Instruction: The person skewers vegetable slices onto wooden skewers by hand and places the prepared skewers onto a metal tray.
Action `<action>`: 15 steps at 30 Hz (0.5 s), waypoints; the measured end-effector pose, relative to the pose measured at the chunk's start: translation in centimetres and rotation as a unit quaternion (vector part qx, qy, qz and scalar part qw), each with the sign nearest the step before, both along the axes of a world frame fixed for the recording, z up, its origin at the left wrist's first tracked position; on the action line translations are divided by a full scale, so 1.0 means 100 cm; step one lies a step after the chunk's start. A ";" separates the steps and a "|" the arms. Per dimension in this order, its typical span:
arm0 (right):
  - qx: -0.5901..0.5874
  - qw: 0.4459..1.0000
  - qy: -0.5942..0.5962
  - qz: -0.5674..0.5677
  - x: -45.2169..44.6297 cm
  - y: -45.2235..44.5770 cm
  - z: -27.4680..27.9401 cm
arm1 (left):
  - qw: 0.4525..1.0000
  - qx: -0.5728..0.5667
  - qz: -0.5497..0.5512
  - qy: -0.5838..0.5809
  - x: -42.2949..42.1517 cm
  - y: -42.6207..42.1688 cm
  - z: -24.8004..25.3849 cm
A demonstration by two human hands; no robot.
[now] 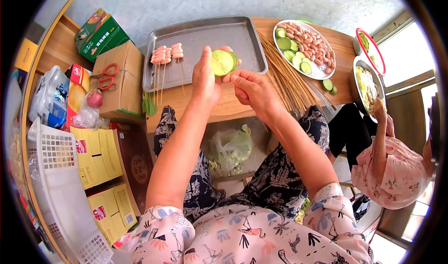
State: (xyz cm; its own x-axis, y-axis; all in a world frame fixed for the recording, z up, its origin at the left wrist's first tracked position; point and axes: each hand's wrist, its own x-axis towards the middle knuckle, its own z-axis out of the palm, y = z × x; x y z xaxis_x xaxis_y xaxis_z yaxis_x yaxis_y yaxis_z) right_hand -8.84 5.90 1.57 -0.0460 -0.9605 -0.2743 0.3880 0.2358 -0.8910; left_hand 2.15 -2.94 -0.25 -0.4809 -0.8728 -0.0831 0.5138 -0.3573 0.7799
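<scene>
My left hand (208, 79) is raised over the tray's front edge, its fingers closed around round green-skinned zucchini slices (223, 62), at least two together. My right hand (254, 87) is pinched at the lower right edge of those slices; what lies between its fingertips is hidden. Behind both hands is a grey metal tray (205, 28). On its left side lie skewered pink mini sausages (161, 55), their sticks pointing toward me. To the right, a bundle of bamboo skewers (284, 79) lies loose on the wooden table (343, 47).
An oval plate (313, 72) holds mini sausages and zucchini slices; a few cut pieces (327, 85) lie beside it. Another person (392, 170) works over a bowl (359, 93) at right. Scissors (108, 76) rest on a cardboard box (116, 61) at left. A plastic bag (231, 147) sits below the table.
</scene>
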 end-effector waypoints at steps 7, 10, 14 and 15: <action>-0.015 1.000 -0.025 -0.006 -0.021 -0.002 0.000 | 0.996 0.043 0.048 0.058 0.015 -0.021 0.008; -0.030 0.999 -0.033 0.010 -0.027 0.003 0.006 | 0.992 0.005 0.056 0.111 0.024 -0.025 0.011; -0.029 0.999 -0.010 0.034 -0.023 0.012 0.010 | 0.990 0.026 0.050 0.130 0.033 -0.042 0.010; -0.027 0.999 -0.007 0.039 -0.022 0.013 0.012 | 0.990 0.024 0.051 0.131 0.037 -0.045 0.009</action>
State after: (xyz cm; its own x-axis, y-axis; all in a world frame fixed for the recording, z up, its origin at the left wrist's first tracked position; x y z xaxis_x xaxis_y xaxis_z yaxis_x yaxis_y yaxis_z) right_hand -11.01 7.22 2.77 0.0336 -0.9744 -0.2224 0.3828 0.2181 -0.8977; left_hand 5.83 -7.46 0.69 -0.4015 -0.9158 -0.0096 0.7310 -0.3268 0.5991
